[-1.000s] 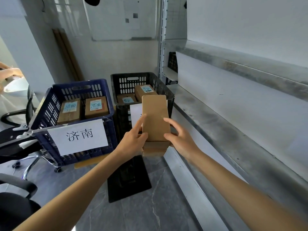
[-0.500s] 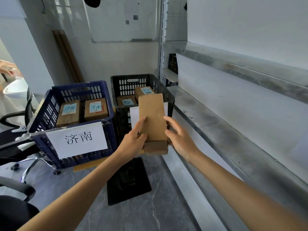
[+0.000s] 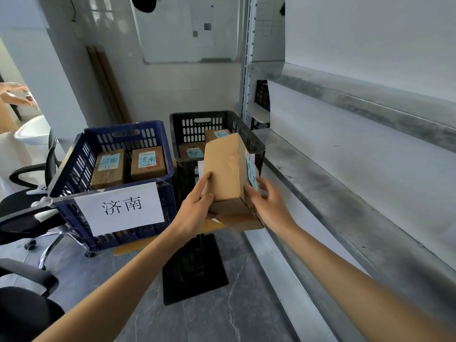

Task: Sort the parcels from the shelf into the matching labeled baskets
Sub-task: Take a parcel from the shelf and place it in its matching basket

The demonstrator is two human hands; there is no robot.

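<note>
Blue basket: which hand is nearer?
Left. The left hand grips the parcel on its left side, just beside the blue basket; the right hand is on the parcel's other side, toward the shelf.

Parcel [image 3: 225,174] now tilted, label [image 3: 251,175] rt.
</note>
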